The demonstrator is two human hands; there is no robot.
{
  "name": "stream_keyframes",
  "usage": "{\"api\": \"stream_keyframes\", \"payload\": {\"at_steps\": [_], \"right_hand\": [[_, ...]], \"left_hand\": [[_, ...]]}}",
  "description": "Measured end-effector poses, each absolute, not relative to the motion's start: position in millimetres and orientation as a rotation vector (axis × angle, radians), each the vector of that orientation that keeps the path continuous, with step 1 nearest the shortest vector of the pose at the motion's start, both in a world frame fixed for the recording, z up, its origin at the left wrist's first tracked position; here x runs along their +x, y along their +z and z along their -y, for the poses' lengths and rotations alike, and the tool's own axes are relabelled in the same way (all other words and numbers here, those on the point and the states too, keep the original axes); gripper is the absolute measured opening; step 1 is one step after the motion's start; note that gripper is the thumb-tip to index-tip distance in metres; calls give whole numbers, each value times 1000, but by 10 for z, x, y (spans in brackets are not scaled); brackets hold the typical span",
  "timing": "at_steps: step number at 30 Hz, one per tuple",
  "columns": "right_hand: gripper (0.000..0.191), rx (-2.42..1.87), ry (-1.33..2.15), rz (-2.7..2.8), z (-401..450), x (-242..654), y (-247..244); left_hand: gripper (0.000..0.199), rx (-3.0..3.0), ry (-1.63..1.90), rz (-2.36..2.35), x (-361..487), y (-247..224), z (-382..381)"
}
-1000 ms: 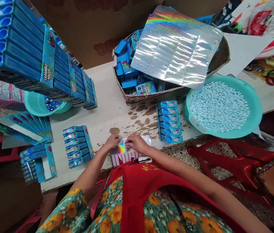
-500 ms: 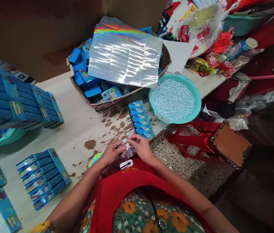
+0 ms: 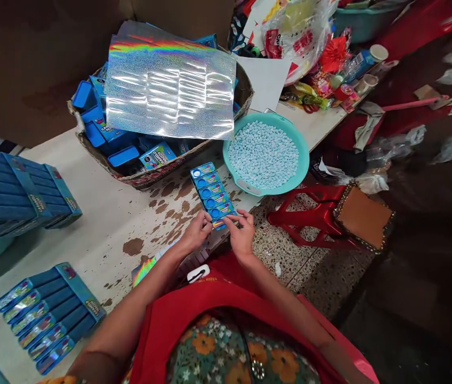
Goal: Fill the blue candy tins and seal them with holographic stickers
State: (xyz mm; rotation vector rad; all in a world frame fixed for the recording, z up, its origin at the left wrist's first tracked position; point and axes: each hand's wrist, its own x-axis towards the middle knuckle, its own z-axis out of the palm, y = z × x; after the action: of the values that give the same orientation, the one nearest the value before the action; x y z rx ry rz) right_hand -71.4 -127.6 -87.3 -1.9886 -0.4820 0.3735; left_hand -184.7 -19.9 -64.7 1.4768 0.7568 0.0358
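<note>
A row of several small blue boxes (image 3: 212, 191), each with a round recess, lies on the table in front of me. Over the nearest box is a small shiny rainbow strip (image 3: 218, 224). My left hand (image 3: 198, 232) is closed in a pinch at the strip's left end. Thumb and fingers of my right hand (image 3: 242, 232) pinch its right end. Just below my hands lies a sheet of silvery strips (image 3: 194, 261), partly hidden by my left forearm and a white clip-on device (image 3: 198, 273).
A cardboard tray (image 3: 138, 181) of blue boxes carries a large holographic sheet (image 3: 170, 85). Beside it stands a turquoise basin (image 3: 305, 160) of small pale pieces. Stacked blue packs (image 3: 18, 192) and a grouped pack (image 3: 52, 317) are at left; a red stool (image 3: 314, 216) stands right.
Both hands have moved from the silvery strip sheet up to the nearest blue box, with a shiny strip now between them. The whole view has shifted, so the table things appear further left.
</note>
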Motion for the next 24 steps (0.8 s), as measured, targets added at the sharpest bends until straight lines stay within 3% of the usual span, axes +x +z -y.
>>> {"api": "stream_keyframes", "payload": {"at_steps": [7, 12, 16, 20, 24], "right_hand": [[38, -1841, 426, 232, 1256, -737, -1012], [29, -2010, 363, 369, 1283, -647, -1008], [25, -2091, 265, 579, 1337, -574, -902], [23, -1982, 91, 863, 1330, -724, -627], [8, -1695, 501, 1252, 1231, -1103, -458]], "left_hand": [[6, 1543, 231, -885, -1781, -908, 412], [15, 1913, 56, -981, -1853, -1035, 412], [14, 2113, -40, -1082, -2369, -1004, 166], [34, 2098, -433, -1432, -3250, -892, -25], [58, 1765, -727, -1680, -3905, -888, 111]]}}
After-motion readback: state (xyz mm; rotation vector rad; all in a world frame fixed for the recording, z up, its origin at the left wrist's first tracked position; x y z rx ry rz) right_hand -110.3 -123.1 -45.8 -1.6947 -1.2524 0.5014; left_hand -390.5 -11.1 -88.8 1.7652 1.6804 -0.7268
